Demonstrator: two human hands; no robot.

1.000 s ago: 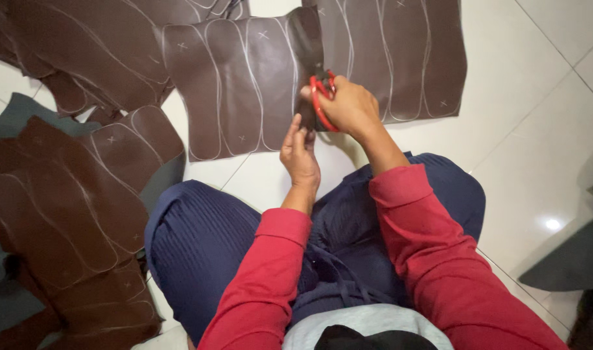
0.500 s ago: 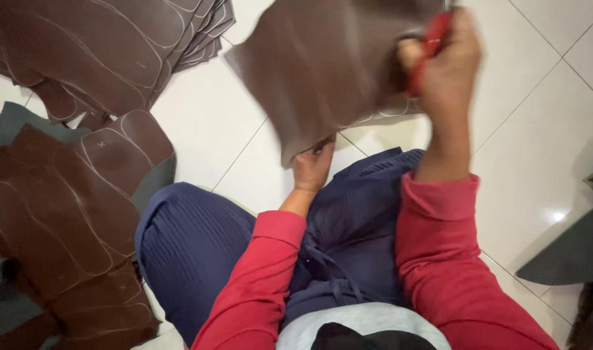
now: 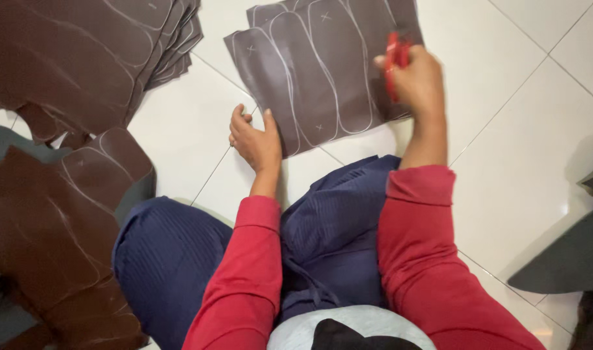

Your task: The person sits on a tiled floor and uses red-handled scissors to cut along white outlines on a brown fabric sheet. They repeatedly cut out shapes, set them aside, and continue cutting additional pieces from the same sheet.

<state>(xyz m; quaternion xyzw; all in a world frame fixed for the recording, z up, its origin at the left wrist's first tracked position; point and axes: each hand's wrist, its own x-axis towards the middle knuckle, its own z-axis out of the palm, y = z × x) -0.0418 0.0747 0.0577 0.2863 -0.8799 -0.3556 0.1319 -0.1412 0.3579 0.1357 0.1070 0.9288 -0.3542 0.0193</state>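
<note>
Right now the right hand is curled tight around a pair of red-handled scissors, fingers through the loops, and it hovers over the right part of a brown leather sheet lying flat on the white tiled floor. Whether the blades are parted cannot be told (the hand hides them). The left hand sits at the sheet's near-left corner, fingers loosely bent, thumb side touching the edge, pinning or gripping it rather than spread flat.

The sheet lies straight ahead of the person, just beyond the knees in navy trousers, and its chalked outlines (long rounded shapes with small crosses) run away from the body, tilted a little to the right. So the scissor hand is already over the sheet, while the left hand only meets its corner.

Further out: a stack of brown sheets at upper left, a cut brown piece at left, and dark grey material at right.
</note>
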